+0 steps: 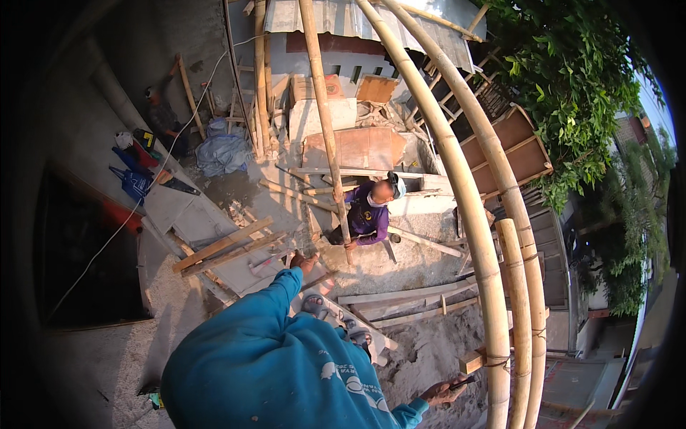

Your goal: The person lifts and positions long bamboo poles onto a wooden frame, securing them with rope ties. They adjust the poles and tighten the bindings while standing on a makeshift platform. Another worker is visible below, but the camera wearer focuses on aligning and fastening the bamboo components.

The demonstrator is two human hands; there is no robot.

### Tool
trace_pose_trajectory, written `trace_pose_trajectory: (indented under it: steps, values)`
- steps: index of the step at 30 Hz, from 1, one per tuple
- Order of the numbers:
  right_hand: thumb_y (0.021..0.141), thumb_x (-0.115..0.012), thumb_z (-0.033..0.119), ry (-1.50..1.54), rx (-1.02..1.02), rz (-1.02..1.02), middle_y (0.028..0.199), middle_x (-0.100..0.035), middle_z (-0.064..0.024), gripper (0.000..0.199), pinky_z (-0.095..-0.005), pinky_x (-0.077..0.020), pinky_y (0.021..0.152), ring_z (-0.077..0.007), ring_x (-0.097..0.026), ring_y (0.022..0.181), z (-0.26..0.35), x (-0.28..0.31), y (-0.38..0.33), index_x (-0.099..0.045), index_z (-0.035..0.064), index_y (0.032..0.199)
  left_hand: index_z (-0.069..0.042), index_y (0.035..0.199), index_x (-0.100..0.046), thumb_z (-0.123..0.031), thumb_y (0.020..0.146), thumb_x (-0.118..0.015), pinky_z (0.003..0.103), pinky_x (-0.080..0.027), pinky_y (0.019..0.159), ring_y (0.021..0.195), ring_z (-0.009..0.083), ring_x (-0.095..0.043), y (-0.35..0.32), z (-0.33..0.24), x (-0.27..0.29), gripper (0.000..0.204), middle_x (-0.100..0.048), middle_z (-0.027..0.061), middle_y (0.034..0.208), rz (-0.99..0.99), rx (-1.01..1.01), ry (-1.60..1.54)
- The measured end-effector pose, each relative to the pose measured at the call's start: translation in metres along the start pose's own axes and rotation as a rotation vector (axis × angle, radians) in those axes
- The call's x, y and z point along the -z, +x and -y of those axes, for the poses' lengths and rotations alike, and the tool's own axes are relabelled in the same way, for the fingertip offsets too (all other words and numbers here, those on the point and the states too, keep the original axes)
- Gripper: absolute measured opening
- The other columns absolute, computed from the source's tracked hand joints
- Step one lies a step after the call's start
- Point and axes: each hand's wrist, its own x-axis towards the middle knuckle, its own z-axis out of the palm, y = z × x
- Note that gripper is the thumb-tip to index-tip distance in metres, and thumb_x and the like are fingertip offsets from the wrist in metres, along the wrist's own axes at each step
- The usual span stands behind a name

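My left hand (306,262) reaches forward from a teal sleeve, fingers apart, with nothing seen in it. Below it my sandalled feet (313,304) stand on a narrow board. Out to the right, my right hand (437,392) is closed round a slim black tool (461,384), its kind unclear. The tool points toward a tall bamboo pole (480,268), beside a short squared wood piece (471,362). A shorter bamboo pole (516,300) and another long bamboo pole (504,171) stand alongside, with dark ties round them.
Down below, a co-worker in purple (370,214) grips an upright bamboo pole (325,114). Another person (163,114) is at the far left. Loose planks (225,247) lie left of my arm. A white cable (153,182) crosses the left side. Leafy branches (564,93) hang at right.
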Motion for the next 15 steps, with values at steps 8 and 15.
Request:
trace_pose_trajectory:
  steps: [8,15]
  values:
    - [0.102,-0.047,0.044,0.226,-0.069,0.23,0.102,-0.067,-0.0215,0.051,-0.0451,-0.0478,0.078,-0.0291,-0.061,0.088,0.019,-0.044,-0.023,-0.064,-0.0022,0.115,-0.003,0.153,-0.02,-0.062,0.088,-0.056,0.048,-0.02,0.121,0.143,0.034,-0.027,-0.004,-0.152,0.029,0.095,-0.024,0.0195,0.157,0.003,-0.236,-0.399]
    - [0.101,-0.051,0.046,0.524,0.122,0.159,0.08,-0.062,-0.0108,0.05,-0.0334,-0.048,0.059,-0.0159,-0.059,0.069,0.101,-0.03,0.05,-0.066,-0.0009,0.11,-0.031,0.157,0.0,-0.087,0.067,-0.058,0.071,-0.037,0.102,0.141,0.0497,-0.022,-0.113,-0.399,0.076,0.121,-0.003,0.024,0.159,0.243,-0.245,-1.133]
